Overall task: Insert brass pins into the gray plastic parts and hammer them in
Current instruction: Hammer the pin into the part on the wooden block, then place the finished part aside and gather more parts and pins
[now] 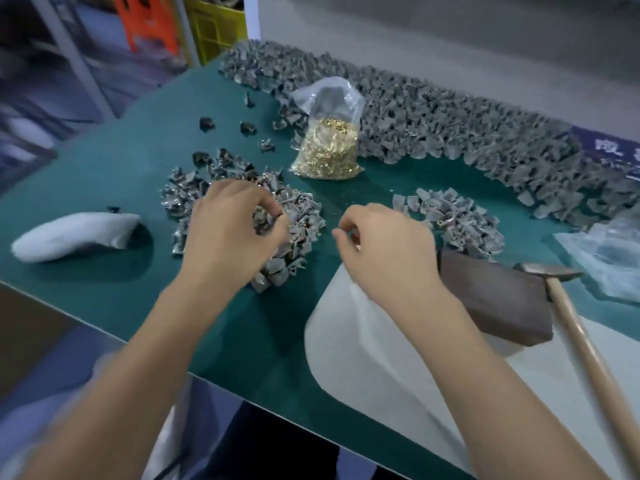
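My left hand (pixel 235 230) pinched a gray part (pixel 273 220) from the near pile; my right hand (pixel 384 244) was curled, fingertips pinched (a pin there? too small to tell). The bag of brass pins (pixel 325 147) sat beyond, the hammer (pixel 568 306) idle on the bench (pixel 104 168). Heaps remained, I judged.
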### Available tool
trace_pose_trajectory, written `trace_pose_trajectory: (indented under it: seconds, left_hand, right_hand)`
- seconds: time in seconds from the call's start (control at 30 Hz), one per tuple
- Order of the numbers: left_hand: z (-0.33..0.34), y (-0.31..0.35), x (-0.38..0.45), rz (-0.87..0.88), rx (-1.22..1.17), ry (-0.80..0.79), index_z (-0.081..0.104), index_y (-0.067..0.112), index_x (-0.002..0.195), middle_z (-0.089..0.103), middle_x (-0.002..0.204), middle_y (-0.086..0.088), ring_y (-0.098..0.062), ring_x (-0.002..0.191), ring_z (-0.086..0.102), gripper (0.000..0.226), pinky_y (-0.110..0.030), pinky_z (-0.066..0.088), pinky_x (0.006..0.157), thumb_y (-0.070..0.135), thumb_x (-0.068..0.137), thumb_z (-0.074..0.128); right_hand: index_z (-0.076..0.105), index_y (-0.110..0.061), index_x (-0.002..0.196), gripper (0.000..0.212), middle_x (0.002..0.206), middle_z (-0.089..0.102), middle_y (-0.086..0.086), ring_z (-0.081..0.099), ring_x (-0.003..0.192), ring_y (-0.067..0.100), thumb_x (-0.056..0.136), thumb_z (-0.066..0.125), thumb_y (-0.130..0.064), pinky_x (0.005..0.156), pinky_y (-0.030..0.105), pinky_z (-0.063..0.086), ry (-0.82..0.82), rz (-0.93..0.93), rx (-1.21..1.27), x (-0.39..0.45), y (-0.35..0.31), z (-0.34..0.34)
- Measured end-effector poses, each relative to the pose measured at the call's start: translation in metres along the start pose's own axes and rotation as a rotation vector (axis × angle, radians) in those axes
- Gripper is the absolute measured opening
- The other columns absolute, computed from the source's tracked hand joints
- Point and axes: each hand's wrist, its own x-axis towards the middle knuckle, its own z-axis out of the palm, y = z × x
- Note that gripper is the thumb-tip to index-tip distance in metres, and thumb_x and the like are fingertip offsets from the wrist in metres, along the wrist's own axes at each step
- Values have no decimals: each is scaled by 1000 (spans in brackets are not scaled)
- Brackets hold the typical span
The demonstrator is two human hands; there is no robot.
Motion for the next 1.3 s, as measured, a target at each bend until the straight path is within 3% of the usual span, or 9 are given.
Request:
trace_pose_trajectory:
  seconds: [0.13, 0.37, 0.47, 0.7, 0.83, 0.93, 1.03, 1.2, 1.3]
  left_hand:
    - [-7, -15, 0, -47, 15, 57, 66, 26, 91, 69, 110, 6, -23, 121, 54, 11, -48, 41, 106, 37, 90, 69]
    - [2, 14, 0, 138, -252, 145, 68, 21, 99, 65, 102, 14, -8, 106, 54, 6, -6, 30, 92, 24, 95, 67]
    - [18, 37, -2, 200, -351, 71, 70, 22, 96, 65, 95, 16, -10, 98, 55, 4, -17, 41, 88, 24, 96, 67]
    - [45, 48, 1, 213, -390, -12, 69, 23, 92, 66, 86, 11, -15, 81, 55, 13, -39, 48, 75, 32, 98, 61]
    - [51, 43, -1, 169, -371, 5, 68, 26, 90, 63, 83, 16, -11, 77, 52, 11, -36, 48, 71, 32, 97, 62]
    - [54, 42, -2, 169, -344, -4, 68, 28, 89, 64, 83, 17, -9, 78, 52, 9, -30, 47, 70, 31, 96, 63]
    - [55, 46, 1, 188, -332, -20, 67, 31, 89, 64, 84, 15, -11, 80, 54, 8, -25, 44, 69, 32, 96, 63]
    - [60, 62, 22, 192, -346, -74, 67, 30, 90, 57, 77, 24, -1, 69, 50, 8, -14, 34, 60, 31, 97, 63]
    - [73, 79, 46, 222, -306, -135, 70, 24, 88, 61, 79, 17, 1, 69, 50, 12, -18, 38, 61, 30, 97, 65]
  right_hand:
    - [65, -31, 97, 18, 93, 63, -8, 63, 86, 22, 100, 55, -45, 63, 32, 37, -42, -33, -7, 13, -20, 10]
    - [71, -37, 96, 10, 91, 69, -17, 62, 91, 14, 97, 61, -35, 65, 29, 43, -76, 71, -20, 1, 43, -25]
    - [71, -41, 97, 8, 91, 65, -23, 54, 94, 6, 96, 65, -36, 67, 29, 42, -127, 27, -14, -14, 64, -42]
    - [76, -35, 96, 11, 96, 70, -13, 56, 101, 18, 94, 66, -39, 81, 34, 43, -183, -42, 34, -30, 46, -23]
    - [77, -32, 95, 25, 95, 70, -7, 55, 98, 21, 93, 62, -53, 75, 34, 31, -117, -75, -7, -26, 25, 0]
    - [76, -30, 92, 24, 92, 70, -6, 54, 97, 21, 96, 59, -46, 73, 32, 26, -78, -100, -57, -24, 18, 7]
    - [74, -27, 86, 20, 87, 69, -8, 56, 94, 19, 92, 61, -41, 78, 34, 33, -25, -76, -49, -24, 23, 0]
    - [70, -30, 82, 7, 78, 69, -18, 64, 76, 7, 87, 69, -35, 73, 32, 52, 189, 207, 291, -24, 78, -35]
    - [69, -30, 78, 11, 77, 69, -18, 64, 77, 3, 84, 74, -22, 72, 18, 50, 257, 282, 446, -27, 110, -44]
